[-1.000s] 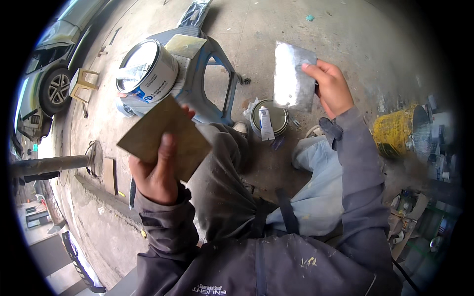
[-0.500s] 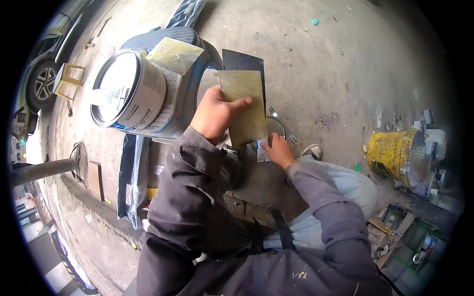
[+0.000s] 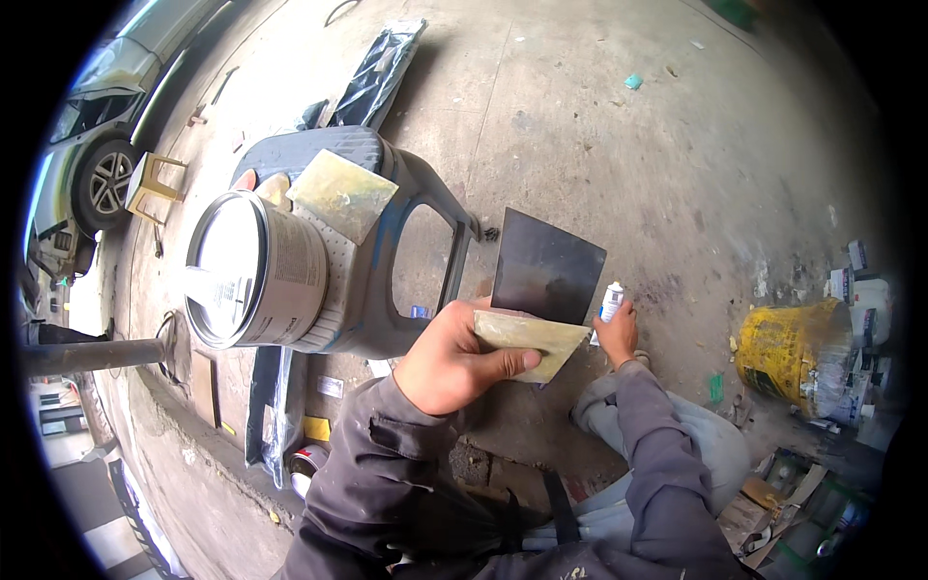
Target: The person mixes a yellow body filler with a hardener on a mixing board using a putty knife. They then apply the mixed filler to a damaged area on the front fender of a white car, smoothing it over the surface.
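Far left: a car wheel (image 3: pixel 108 184), with a small tan stool (image 3: pixel 153 184) standing just beside it.
Big tin: here's the large white tin (image 3: pixel 259 271), tilted to the eye, resting on the grey stool (image 3: pixel 314 145) with a white packet (image 3: pixel 217 288) on its lid.
Stool top: a stained pale card (image 3: pixel 343 193) lies flat, right beside the tin.
Left hand: and the left hand (image 3: pixel 449 360) pinches the yellowish sheet (image 3: pixel 532 340), thumb laid across its face, fingers behind.
Centre: the dark plate (image 3: pixel 549 266) juts out beyond that sheet, its lower edge hidden; its hold can't be told.
Right hand: low over the floor, the right hand (image 3: pixel 617 333) has its fingers closed round a white tube (image 3: pixel 612 302), cap end up, near the plate's corner.
Far right: a paint-smeared yellow bucket (image 3: pixel 788 353), lying on its side.
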A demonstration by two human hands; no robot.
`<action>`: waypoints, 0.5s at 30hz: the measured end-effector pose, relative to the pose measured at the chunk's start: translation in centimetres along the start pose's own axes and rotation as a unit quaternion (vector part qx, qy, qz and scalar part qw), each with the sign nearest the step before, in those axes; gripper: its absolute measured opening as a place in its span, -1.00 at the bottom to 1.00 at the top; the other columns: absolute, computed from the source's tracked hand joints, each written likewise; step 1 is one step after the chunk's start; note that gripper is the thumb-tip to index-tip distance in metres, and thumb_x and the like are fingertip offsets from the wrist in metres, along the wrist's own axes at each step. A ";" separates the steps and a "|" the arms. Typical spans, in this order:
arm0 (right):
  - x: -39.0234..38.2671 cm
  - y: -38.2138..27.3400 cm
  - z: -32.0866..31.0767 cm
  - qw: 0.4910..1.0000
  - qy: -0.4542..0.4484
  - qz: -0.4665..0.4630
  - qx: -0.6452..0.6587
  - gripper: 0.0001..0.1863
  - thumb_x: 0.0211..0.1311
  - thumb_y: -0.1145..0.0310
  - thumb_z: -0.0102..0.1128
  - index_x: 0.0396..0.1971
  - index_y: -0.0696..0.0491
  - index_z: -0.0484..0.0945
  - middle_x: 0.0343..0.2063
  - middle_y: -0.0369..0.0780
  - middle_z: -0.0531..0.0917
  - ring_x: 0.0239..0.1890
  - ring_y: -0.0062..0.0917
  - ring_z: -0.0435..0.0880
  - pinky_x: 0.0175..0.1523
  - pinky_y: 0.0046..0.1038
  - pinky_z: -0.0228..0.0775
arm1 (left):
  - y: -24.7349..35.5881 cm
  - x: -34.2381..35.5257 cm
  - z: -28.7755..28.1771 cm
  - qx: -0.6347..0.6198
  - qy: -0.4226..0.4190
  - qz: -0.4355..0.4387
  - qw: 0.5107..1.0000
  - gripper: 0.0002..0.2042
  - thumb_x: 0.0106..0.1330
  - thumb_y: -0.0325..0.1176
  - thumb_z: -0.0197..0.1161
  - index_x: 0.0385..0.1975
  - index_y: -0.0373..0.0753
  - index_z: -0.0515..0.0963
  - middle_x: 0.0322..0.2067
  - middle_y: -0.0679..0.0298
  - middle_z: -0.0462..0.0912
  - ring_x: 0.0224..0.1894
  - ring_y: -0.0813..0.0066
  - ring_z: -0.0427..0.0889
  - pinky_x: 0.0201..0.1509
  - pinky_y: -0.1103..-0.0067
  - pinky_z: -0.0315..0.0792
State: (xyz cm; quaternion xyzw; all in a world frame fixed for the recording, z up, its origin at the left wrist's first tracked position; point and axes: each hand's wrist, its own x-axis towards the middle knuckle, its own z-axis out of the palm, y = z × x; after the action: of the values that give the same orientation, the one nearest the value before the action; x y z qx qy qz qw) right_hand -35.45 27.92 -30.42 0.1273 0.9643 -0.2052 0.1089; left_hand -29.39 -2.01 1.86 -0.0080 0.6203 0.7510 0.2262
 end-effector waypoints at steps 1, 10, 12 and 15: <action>0.7 2.0 1.0 1.000 -0.012 -0.005 0.000 -0.31 -0.06 0.15 0.36 0.00 0.19 0.25 -0.06 0.10 0.43 -0.09 -0.02 0.55 -0.01 -0.13 0.44 | 0.3 0.0 0.3 0.008 -0.005 -0.003 1.000 -0.78 0.23 -0.54 0.24 -0.12 -0.42 0.57 -0.25 0.22 0.66 -0.18 0.54 0.58 -0.08 0.61 0.42; -2.0 -11.3 -12.9 0.624 -0.318 -0.009 0.714 -0.55 0.35 0.07 0.07 -0.15 0.22 0.56 -0.15 -0.09 0.62 -0.08 -0.38 0.59 0.03 -0.34 0.42 | -0.2 -1.0 2.0 -0.049 -0.012 -0.007 0.999 -0.69 0.26 -0.50 0.23 -0.02 -0.43 0.50 -0.14 0.18 0.65 -0.09 0.45 0.58 0.04 0.55 0.41; -7.3 -15.9 -19.1 0.476 -0.414 -0.008 0.776 -0.56 0.34 0.10 0.10 -0.16 0.26 0.57 -0.23 -0.17 0.64 -0.19 -0.52 0.60 -0.03 -0.48 0.43 | -0.9 -1.9 2.2 -0.070 -0.028 0.004 0.997 -0.67 0.31 -0.49 0.16 0.06 -0.41 0.45 -0.09 0.22 0.61 -0.03 0.46 0.54 0.10 0.52 0.37; -11.8 -17.1 -24.7 0.640 -0.423 -0.194 0.611 -0.61 0.37 0.18 0.08 -0.19 0.27 0.57 -0.28 -0.25 0.64 -0.22 -0.65 0.57 -0.07 -0.56 0.40 | -1.0 -3.8 3.8 -0.085 -0.060 0.030 0.994 -0.66 0.32 -0.48 0.16 0.08 -0.40 0.43 -0.06 0.22 0.59 0.01 0.46 0.52 0.13 0.52 0.35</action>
State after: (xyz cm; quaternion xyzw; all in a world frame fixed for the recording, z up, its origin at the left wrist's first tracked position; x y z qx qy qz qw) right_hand -33.13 20.90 1.04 -0.1255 0.4706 -0.7958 0.3598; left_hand -24.56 0.40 2.91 0.0366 0.5394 0.8066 0.2389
